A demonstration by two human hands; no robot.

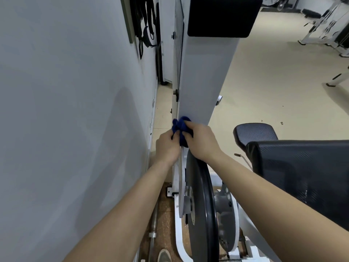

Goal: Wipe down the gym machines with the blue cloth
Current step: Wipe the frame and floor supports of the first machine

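Note:
A bunched blue cloth [181, 127] sits against the lower edge of a tall white machine panel [204, 72]. My left hand [167, 146] grips the cloth from the left side. From the right, my right hand [200, 140] holds it with fingers curled over the top. Both hands meet at the panel's left corner, just above a large black pulley wheel [204, 214]. Much of the cloth is hidden between the hands.
A grey wall [66, 110] runs close along the left, leaving a narrow gap. Black padded seat parts [302, 167] stand at right, and a black pad [222, 16] tops the panel. Black straps [145, 25] hang on the wall. A barbell [154, 224] lies on the floor. Other machines [328, 25] stand far right.

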